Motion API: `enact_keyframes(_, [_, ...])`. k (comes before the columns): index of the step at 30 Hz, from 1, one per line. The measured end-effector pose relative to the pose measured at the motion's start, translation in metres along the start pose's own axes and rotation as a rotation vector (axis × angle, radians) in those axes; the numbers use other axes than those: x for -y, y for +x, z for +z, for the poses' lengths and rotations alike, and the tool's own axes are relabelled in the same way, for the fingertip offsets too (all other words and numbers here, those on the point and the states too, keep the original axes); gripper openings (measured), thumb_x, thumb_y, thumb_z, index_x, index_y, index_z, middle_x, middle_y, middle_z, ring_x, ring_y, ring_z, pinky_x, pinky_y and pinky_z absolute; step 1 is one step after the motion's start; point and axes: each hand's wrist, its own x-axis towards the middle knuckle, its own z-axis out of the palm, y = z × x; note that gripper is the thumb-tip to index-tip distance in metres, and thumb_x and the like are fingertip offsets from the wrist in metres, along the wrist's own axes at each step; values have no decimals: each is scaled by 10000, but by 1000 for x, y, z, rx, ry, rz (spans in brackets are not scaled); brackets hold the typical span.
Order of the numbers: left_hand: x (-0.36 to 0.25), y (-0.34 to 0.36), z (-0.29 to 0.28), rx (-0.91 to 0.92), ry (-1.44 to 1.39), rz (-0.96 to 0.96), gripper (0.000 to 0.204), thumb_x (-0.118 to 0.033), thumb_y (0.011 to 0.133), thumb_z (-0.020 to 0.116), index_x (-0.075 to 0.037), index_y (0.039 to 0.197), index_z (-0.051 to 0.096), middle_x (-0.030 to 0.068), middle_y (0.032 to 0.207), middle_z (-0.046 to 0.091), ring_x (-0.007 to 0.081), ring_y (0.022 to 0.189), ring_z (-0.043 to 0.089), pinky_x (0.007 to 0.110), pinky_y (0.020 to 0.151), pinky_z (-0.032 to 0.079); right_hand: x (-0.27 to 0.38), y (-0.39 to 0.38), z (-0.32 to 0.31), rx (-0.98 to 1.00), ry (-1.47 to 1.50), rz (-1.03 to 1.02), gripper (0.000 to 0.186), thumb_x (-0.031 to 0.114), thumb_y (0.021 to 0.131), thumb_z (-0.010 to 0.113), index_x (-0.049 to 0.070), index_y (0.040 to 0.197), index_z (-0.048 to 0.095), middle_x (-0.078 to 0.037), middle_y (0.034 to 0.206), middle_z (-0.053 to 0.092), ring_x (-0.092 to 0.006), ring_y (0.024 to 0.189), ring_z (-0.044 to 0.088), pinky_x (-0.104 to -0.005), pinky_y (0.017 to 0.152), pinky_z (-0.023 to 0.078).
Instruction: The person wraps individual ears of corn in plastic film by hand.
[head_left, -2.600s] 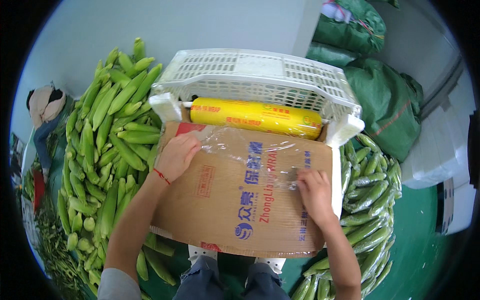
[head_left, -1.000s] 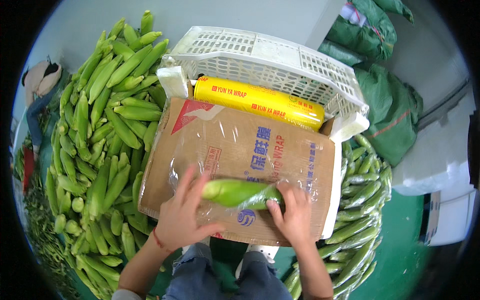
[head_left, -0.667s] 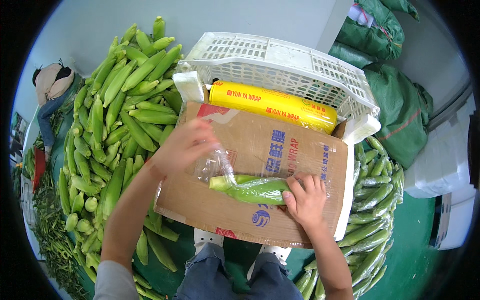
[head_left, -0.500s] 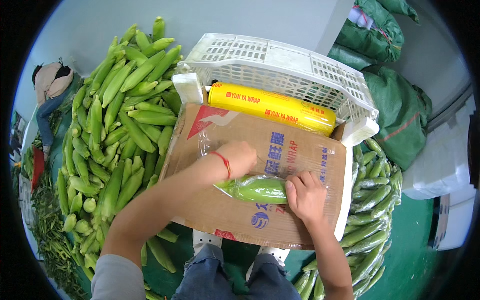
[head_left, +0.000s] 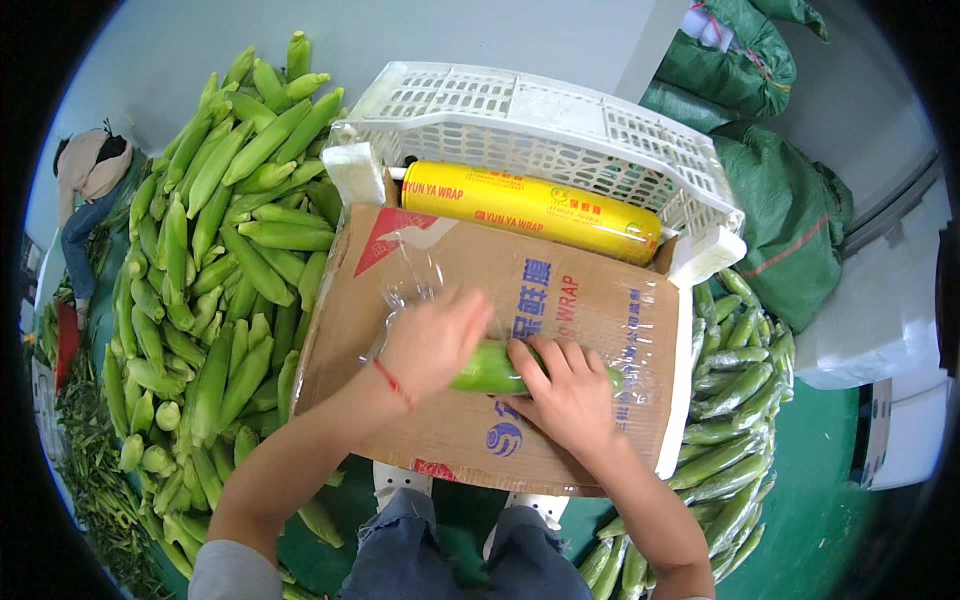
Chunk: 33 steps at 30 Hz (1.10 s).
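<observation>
A green ear of corn (head_left: 492,368) in its husk, with clear plastic film about it, lies across a cardboard sheet (head_left: 400,425). My right hand (head_left: 568,388) is closed over the ear's middle and right part, hiding much of it; the tip pokes out beyond the fingers. Over the ear's left end is my left hand (head_left: 440,338), a red cord round its wrist. Motion smears its fingers, so what they hold cannot be made out. Loose film wrinkles on the cardboard beside it. Behind the sheet lies a yellow roll of cling film (head_left: 530,208).
A white slotted plastic crate (head_left: 540,100) holds the roll and cardboard. Unwrapped corn (head_left: 215,260) is heaped at left, film-wrapped ears (head_left: 735,430) at right. Green sacks (head_left: 780,220) stand at back right. Another person (head_left: 90,190) is at far left.
My left hand has come down and left to the ear's left end. My right hand has slid from the ear's right end onto its middle, and the ear's tip now shows beyond it.
</observation>
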Motion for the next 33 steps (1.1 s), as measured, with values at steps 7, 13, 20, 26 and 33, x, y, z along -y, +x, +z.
enact_keyframes(7, [-41,-79,-2,-21,71,284,431,-312,852,649,2,1141,588,129,1051,596,261,981,611,366,816,523,10,-22,-19,234,155,-51,638,446,702,747,62,1181,575,-90,1097,603,-241,931,586,-359,774,491])
enact_keyframes(13, [42,78,-1,158,180,280,694,-260,803,719,128,1302,432,301,1416,395,391,1348,377,391,1135,323,-26,30,7,-90,-92,-159,699,474,725,736,43,1238,535,-90,1092,602,-244,921,587,-358,762,492])
enact_keyframes(20, [30,97,5,441,336,210,731,-272,820,716,136,1335,396,307,1470,331,372,1360,379,369,1136,329,-12,19,-13,228,172,-54,575,482,734,747,45,1042,536,-137,820,614,-293,685,655,-395,589,532])
enact_keyframes(26, [41,71,-8,288,73,153,600,-273,849,696,18,1331,489,248,1448,410,336,1293,472,386,1062,406,40,-62,-64,700,566,-110,669,584,803,658,76,1223,540,-146,940,663,-300,840,672,-384,758,534])
enact_keyframes(33, [-58,-41,-8,-349,-395,275,417,-160,871,620,-52,1273,598,227,1445,423,355,1347,415,441,1014,433,29,-78,-56,507,1916,1158,647,568,921,517,35,1286,477,-211,976,624,-293,749,649,-397,708,555])
